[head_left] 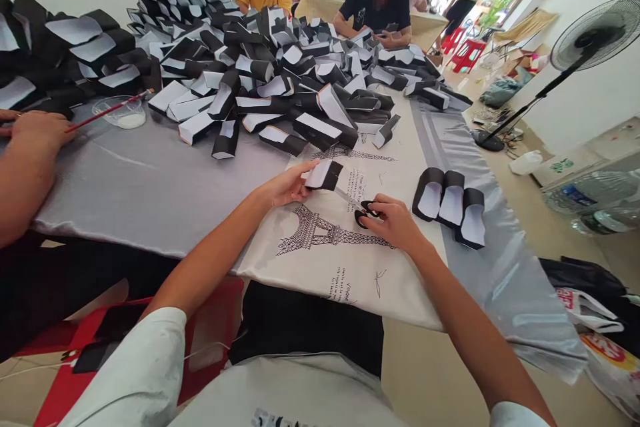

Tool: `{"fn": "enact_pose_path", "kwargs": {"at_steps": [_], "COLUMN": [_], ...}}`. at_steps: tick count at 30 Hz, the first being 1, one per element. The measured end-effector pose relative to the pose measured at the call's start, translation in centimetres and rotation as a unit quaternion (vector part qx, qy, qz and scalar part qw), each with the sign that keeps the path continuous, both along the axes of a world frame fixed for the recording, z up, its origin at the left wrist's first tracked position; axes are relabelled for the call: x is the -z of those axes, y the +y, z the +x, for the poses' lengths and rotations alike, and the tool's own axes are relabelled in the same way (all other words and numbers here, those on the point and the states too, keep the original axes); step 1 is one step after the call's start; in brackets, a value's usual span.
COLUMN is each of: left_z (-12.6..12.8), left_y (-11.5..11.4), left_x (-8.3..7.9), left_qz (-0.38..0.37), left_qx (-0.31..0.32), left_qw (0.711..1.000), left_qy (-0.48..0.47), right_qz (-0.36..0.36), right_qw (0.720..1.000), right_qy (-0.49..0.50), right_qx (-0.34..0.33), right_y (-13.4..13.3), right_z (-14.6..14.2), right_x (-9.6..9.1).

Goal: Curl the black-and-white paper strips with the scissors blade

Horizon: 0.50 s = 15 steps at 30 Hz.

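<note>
My left hand is closed on a folded black-and-white paper piece, held just above a white cloth printed with a tower. My right hand grips black-handled scissors, whose blades point up-left toward the held piece. Three folded black-and-white pieces lie in a row on the cloth to the right of my right hand.
A big heap of black-and-white folded pieces covers the far table. A co-worker's hand at left holds a red brush over a glue dish. People sit beyond. A standing fan and plastic bottles are at right.
</note>
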State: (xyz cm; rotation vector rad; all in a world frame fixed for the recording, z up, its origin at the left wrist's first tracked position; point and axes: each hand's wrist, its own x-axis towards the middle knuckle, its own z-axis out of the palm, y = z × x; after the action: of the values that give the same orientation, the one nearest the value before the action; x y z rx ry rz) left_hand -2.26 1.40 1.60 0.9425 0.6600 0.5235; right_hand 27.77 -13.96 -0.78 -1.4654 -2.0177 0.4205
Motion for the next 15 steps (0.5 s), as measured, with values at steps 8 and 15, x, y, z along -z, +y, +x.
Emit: {"fn": "enact_pose_path", "kwargs": {"at_steps": [8,15], "left_z": [-0.1,-0.2], "left_y": [0.0,0.0], "left_x": [0.0,0.1], "left_qz": [-0.046,-0.057], "left_qx": [0.06,0.071], "left_qw": [0.996,0.993], "left_qy": [0.044,0.082], "right_qz": [-0.014,-0.022], "right_qw": [1.0,0.999], "right_qy": [0.013,0.014], "right_qx": [-0.006,-0.025], "right_y": [-0.5,-0.7], "right_z": [-1.0,-1.3], "right_x": [-0.7,-0.8]}}
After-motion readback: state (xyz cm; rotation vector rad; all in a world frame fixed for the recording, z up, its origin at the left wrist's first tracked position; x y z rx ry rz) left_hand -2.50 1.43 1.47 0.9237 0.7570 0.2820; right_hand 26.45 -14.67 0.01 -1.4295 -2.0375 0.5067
